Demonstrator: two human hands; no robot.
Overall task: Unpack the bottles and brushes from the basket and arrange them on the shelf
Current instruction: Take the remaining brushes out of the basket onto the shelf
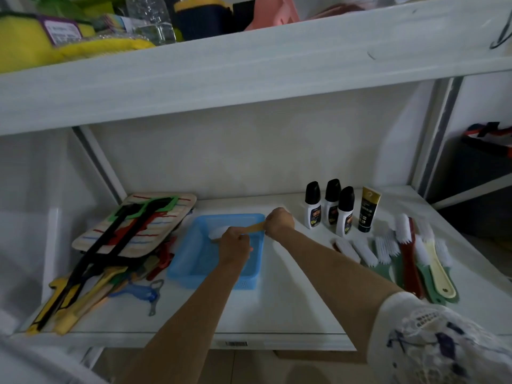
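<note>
Both my hands hold one brush over the basket.

My left hand [234,241] grips the brush [235,230] near its white bristles; my right hand [279,221] pinches the yellow handle end, above the blue basket [194,261] on the shelf [291,300]. To the far right three bottles [329,207] and a black tube [368,209] stand upright together. Nearer on the right, the other brushes [401,253] lie side by side.

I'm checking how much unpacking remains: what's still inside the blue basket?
Over the blue basket, both hands grip one brush with white bristles and a yellowish handle. The visible basket floor looks bare; the left hand and forearm cover part of it.
</note>
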